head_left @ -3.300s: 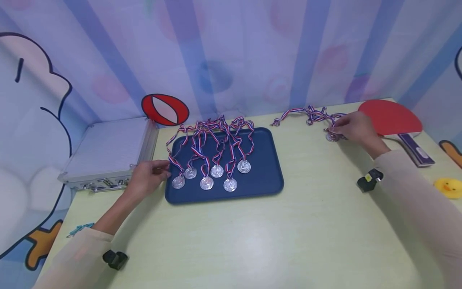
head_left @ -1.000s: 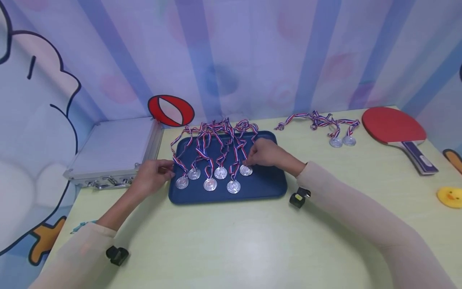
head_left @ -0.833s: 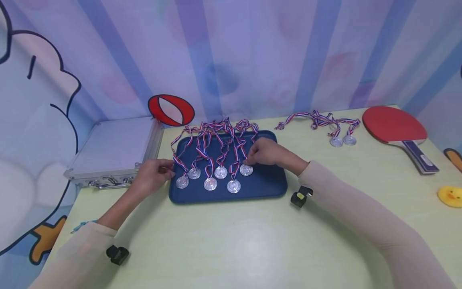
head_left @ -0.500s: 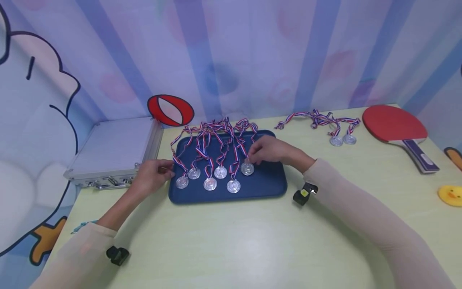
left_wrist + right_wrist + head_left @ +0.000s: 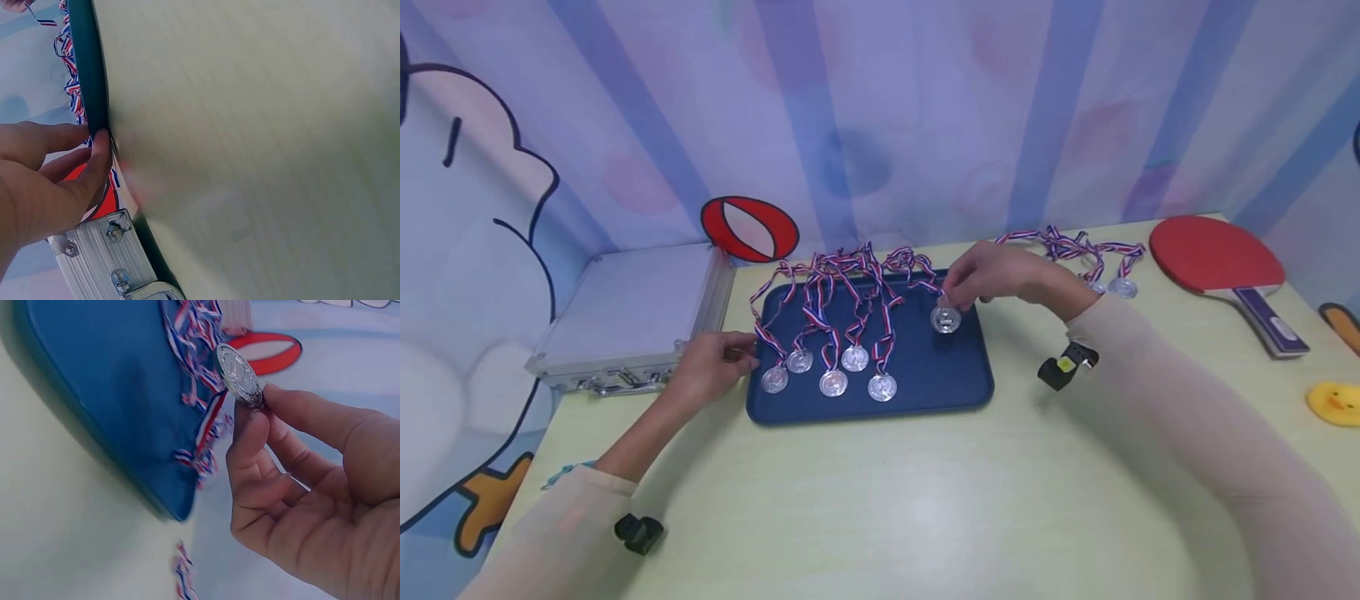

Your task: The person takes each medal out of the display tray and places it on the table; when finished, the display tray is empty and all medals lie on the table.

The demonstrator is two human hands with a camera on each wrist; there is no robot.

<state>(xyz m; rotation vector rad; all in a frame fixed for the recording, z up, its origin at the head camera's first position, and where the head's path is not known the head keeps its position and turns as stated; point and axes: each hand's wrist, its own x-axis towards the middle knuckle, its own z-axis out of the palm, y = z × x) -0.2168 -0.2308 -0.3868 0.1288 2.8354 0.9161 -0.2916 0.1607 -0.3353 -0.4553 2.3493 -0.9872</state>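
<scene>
My right hand (image 5: pixel 1000 275) pinches a silver medal (image 5: pixel 946 319) at its top, above the right part of a dark blue tray (image 5: pixel 936 383). In the right wrist view the medal (image 5: pixel 239 375) is tilted up off the tray, its striped ribbon (image 5: pixel 211 422) trailing down. At the tray's left edge, my left hand (image 5: pixel 711 367) pinches the rim between thumb and fingers, which the left wrist view shows close up on the tray edge (image 5: pixel 90 62). Several other silver medals (image 5: pixel 833 382) lie on the tray, their red, white and blue ribbons (image 5: pixel 842 262) bunched over its back edge.
A silver case (image 5: pixel 632 304) stands left of the tray. Two more medals (image 5: pixel 1122 287) with tangled ribbons lie at the back right, partly behind my right hand. Further right are a red table tennis paddle (image 5: pixel 1217 254) and a yellow duck-faced item (image 5: pixel 1333 403).
My right hand came from the medals at the back right to the tray, took hold of the rightmost medal there and lifted it to the right and back. The left hand stays put.
</scene>
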